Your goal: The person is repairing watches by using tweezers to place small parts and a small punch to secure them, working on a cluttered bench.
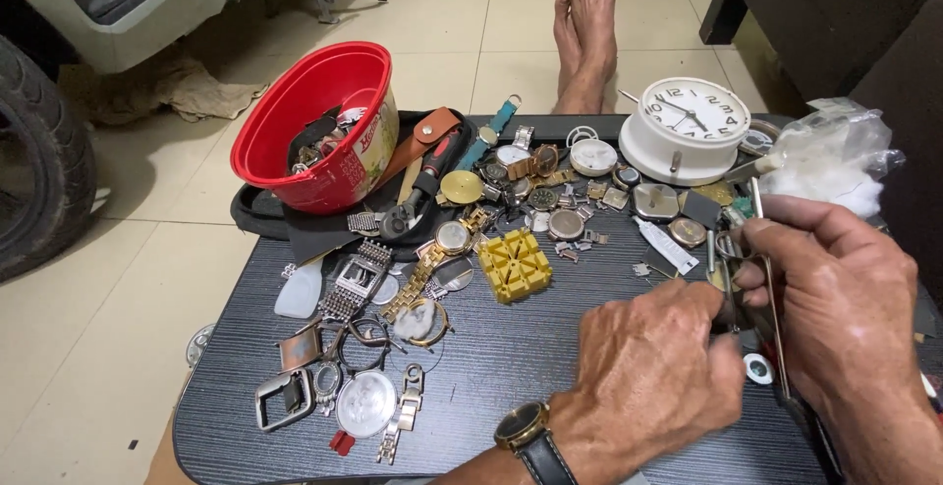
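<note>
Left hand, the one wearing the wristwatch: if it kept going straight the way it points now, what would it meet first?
Most likely the right hand: the left hand points right, its fingertips already at the thin metal tweezers the right hand holds. Actual contact is hard to judge.

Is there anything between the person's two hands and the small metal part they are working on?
Nothing visible does. The left hand and the right hand already meet at the small metal part, with thin metal tweezers in the right hand.
</note>
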